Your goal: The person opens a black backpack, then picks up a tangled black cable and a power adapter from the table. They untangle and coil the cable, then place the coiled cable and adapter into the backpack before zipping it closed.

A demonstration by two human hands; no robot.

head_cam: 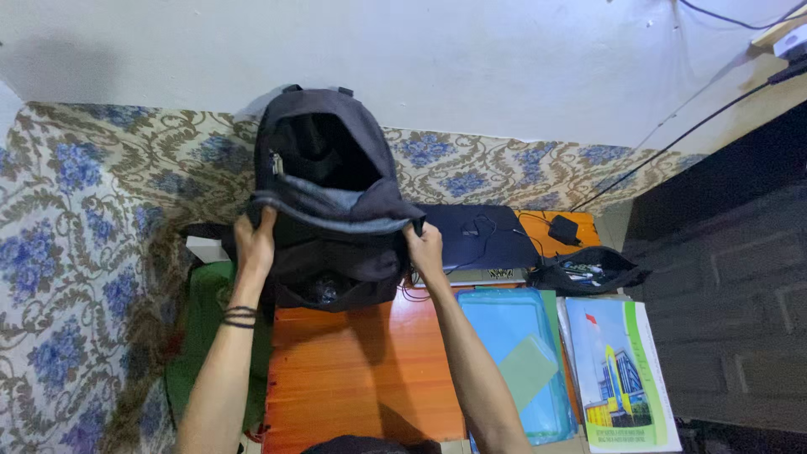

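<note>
A black backpack (328, 181) stands upright at the far end of an orange wooden table (361, 370), its main compartment unzipped and gaping. My left hand (255, 242) grips the left side of the folded-down front flap. My right hand (424, 246) holds the flap's right edge. Both arms reach forward over the table. A dark band sits on my left wrist.
A closed dark laptop (475, 235) with a charger and cable (561, 229) lies right of the bag. A translucent blue folder (517, 357), a printed booklet (622, 374) and an open black pencil case (588, 271) sit at right. Blue floral fabric (76, 252) covers the left.
</note>
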